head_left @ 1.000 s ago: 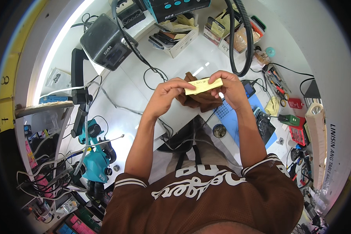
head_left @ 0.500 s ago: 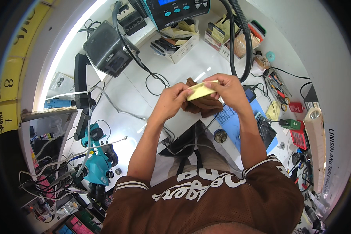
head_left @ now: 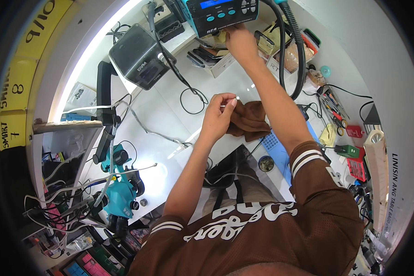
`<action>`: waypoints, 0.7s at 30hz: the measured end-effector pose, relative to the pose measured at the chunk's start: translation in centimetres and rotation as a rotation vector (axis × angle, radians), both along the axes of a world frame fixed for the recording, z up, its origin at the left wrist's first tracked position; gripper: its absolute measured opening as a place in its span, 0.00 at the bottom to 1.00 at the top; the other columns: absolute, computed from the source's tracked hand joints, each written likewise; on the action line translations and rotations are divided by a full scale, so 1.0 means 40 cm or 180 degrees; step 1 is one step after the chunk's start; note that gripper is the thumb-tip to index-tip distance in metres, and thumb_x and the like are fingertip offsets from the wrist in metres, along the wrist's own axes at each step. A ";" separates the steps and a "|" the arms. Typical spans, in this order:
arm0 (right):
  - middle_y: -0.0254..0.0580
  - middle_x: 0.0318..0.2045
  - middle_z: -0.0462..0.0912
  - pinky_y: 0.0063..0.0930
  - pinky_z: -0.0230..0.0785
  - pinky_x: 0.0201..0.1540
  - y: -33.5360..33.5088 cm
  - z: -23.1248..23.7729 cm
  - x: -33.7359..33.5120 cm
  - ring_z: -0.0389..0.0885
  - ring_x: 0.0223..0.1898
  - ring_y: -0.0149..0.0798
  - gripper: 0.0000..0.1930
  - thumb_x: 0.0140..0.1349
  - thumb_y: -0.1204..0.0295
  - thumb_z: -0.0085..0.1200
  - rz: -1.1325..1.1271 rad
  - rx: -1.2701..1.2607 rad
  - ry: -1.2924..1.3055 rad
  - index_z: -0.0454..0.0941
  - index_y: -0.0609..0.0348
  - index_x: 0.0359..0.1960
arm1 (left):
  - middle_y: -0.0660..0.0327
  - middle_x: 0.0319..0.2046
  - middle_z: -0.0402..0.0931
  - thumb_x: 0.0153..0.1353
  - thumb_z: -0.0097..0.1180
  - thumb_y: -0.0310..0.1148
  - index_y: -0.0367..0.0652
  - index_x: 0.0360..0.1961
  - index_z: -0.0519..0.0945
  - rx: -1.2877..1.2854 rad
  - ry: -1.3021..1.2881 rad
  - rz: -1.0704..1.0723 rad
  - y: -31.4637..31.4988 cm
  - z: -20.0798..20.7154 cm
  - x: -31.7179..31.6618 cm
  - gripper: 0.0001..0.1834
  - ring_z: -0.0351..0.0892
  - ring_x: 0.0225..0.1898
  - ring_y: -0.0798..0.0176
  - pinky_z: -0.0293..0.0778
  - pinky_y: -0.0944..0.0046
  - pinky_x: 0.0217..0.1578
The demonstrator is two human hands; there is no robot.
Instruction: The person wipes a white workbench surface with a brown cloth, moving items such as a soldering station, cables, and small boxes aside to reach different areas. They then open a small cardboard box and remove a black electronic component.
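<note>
My left hand (head_left: 219, 116) is raised over the white table with thumb and fingers pinched together. A small whitish bit shows at its fingertips, too small to name. Right beside and behind those fingertips lies a crumpled brown cloth (head_left: 249, 120). My right hand (head_left: 242, 45) reaches far forward to a white cardboard box (head_left: 221, 66) holding dark flat phone-like pieces and yellow paper slips. Its fingertips are hidden at the box, below the front of a teal-and-black control unit (head_left: 223, 18), so what they hold does not show.
A second box (head_left: 276, 62) of parts stands right of my right wrist, near thick black hoses (head_left: 299, 55). A blue mat (head_left: 280, 154) and a round tin (head_left: 266, 163) lie nearer. At left are a dark lamp head (head_left: 140, 57) and a teal microscope (head_left: 120, 195); cables cross the table.
My right hand has left the yellow piece's former place between both hands and stretched forward to the box. The yellow piece no longer shows there. My left hand stays by the cloth.
</note>
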State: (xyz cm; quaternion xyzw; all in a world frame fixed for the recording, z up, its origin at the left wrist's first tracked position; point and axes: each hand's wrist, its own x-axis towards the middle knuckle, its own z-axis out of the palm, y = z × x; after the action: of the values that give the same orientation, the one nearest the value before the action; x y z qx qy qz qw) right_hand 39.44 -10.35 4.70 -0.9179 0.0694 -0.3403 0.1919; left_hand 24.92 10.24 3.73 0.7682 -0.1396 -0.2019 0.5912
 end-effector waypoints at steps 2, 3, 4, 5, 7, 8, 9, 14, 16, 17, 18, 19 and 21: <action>0.54 0.43 0.86 0.49 0.84 0.40 0.004 0.037 0.030 0.89 0.40 0.56 0.10 0.59 0.75 0.57 0.0006 -0.0309 0.0563 0.87 0.57 0.41 | 0.59 0.52 0.80 0.76 0.57 0.41 0.39 0.57 0.81 -0.0042 -0.0148 0.0066 0.007 -0.001 0.023 0.18 0.77 0.52 0.66 0.73 0.64 0.56; 0.54 0.41 0.87 0.49 0.84 0.41 0.003 0.042 0.040 0.89 0.40 0.56 0.10 0.59 0.74 0.56 0.0005 -0.0471 0.0848 0.87 0.58 0.40 | 0.59 0.52 0.80 0.76 0.57 0.41 0.39 0.57 0.81 -0.0064 -0.0161 0.0104 0.010 -0.002 0.033 0.18 0.77 0.52 0.65 0.72 0.64 0.56; 0.54 0.39 0.87 0.49 0.84 0.41 0.003 0.035 0.043 0.89 0.40 0.56 0.10 0.59 0.74 0.56 0.0122 -0.0560 0.0807 0.87 0.59 0.40 | 0.59 0.52 0.80 0.76 0.57 0.41 0.39 0.57 0.81 -0.0086 -0.0174 0.0138 0.014 -0.003 0.037 0.18 0.78 0.52 0.65 0.72 0.64 0.57; 0.54 0.37 0.88 0.49 0.84 0.41 0.002 0.027 0.041 0.89 0.40 0.56 0.09 0.59 0.74 0.56 0.0238 -0.0649 0.0766 0.86 0.60 0.39 | 0.59 0.52 0.80 0.76 0.57 0.42 0.39 0.57 0.81 -0.0089 -0.0141 0.0156 0.019 -0.004 0.037 0.18 0.78 0.52 0.65 0.72 0.64 0.57; 0.54 0.36 0.88 0.49 0.84 0.41 -0.004 0.008 0.039 0.90 0.40 0.56 0.09 0.60 0.73 0.55 0.0389 -0.0724 0.0708 0.86 0.60 0.38 | 0.59 0.52 0.81 0.76 0.57 0.42 0.39 0.57 0.81 -0.0112 -0.0093 0.0172 0.018 0.008 0.045 0.18 0.77 0.53 0.65 0.71 0.63 0.58; 0.54 0.36 0.89 0.49 0.84 0.41 -0.002 -0.005 0.033 0.90 0.40 0.55 0.09 0.60 0.73 0.55 0.0438 -0.0704 0.0699 0.86 0.60 0.38 | 0.59 0.52 0.81 0.76 0.57 0.42 0.39 0.56 0.82 -0.0122 -0.0105 0.0183 0.020 0.006 0.049 0.19 0.78 0.53 0.65 0.71 0.63 0.58; 0.54 0.37 0.89 0.49 0.84 0.41 0.001 -0.010 0.029 0.90 0.40 0.55 0.09 0.61 0.73 0.54 0.0490 -0.0677 0.0694 0.86 0.60 0.38 | 0.59 0.52 0.81 0.76 0.56 0.42 0.39 0.56 0.82 -0.0126 -0.0112 0.0196 0.024 0.001 0.050 0.19 0.78 0.53 0.65 0.71 0.63 0.58; 0.54 0.48 0.88 0.50 0.83 0.46 0.007 -0.009 0.098 0.89 0.46 0.54 0.14 0.66 0.70 0.51 0.0261 -0.0958 0.1256 0.86 0.56 0.48 | 0.57 0.53 0.79 0.76 0.57 0.40 0.37 0.57 0.80 -0.0127 -0.0146 0.0267 0.028 -0.013 0.063 0.18 0.78 0.54 0.62 0.72 0.62 0.57; 0.54 0.53 0.86 0.51 0.82 0.49 -0.005 -0.023 0.143 0.88 0.48 0.54 0.17 0.68 0.69 0.49 0.0121 -0.0906 0.1087 0.84 0.55 0.53 | 0.53 0.56 0.75 0.74 0.58 0.37 0.35 0.59 0.78 -0.0187 -0.0238 0.0293 0.013 -0.031 0.078 0.19 0.79 0.53 0.60 0.75 0.61 0.55; 0.54 0.54 0.86 0.51 0.82 0.50 -0.010 -0.036 0.161 0.88 0.50 0.54 0.18 0.69 0.68 0.48 0.0061 -0.0759 0.0812 0.84 0.55 0.56 | 0.51 0.59 0.73 0.74 0.59 0.37 0.35 0.63 0.74 -0.0170 -0.0232 0.0366 0.003 -0.037 0.085 0.23 0.79 0.54 0.59 0.75 0.60 0.55; 0.53 0.56 0.85 0.50 0.81 0.51 -0.016 -0.058 0.173 0.88 0.51 0.53 0.19 0.70 0.68 0.47 -0.0006 -0.0610 0.0548 0.83 0.55 0.58 | 0.49 0.61 0.71 0.73 0.59 0.37 0.34 0.67 0.71 -0.0149 -0.0214 0.0432 -0.007 -0.046 0.093 0.27 0.79 0.55 0.57 0.76 0.59 0.55; 0.54 0.57 0.85 0.50 0.81 0.52 -0.014 -0.060 0.182 0.88 0.50 0.53 0.19 0.71 0.67 0.47 0.0006 -0.0695 0.0581 0.82 0.54 0.59 | 0.48 0.64 0.68 0.73 0.60 0.37 0.34 0.70 0.67 -0.0133 -0.0220 0.0508 -0.016 -0.044 0.102 0.31 0.79 0.56 0.56 0.76 0.58 0.56; 0.54 0.57 0.85 0.50 0.80 0.54 -0.024 -0.059 0.190 0.88 0.49 0.53 0.20 0.71 0.65 0.46 0.0016 -0.0864 0.0654 0.81 0.54 0.61 | 0.44 0.68 0.62 0.72 0.61 0.38 0.33 0.75 0.58 -0.0077 -0.0222 0.0742 -0.042 -0.040 0.120 0.38 0.78 0.58 0.54 0.76 0.56 0.57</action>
State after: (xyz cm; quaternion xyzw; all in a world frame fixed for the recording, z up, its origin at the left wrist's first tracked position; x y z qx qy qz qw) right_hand 47.03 -11.31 2.35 -0.9655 0.0398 -0.2504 0.0589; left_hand 29.71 8.57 2.12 0.7786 -0.0723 -0.1033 0.6147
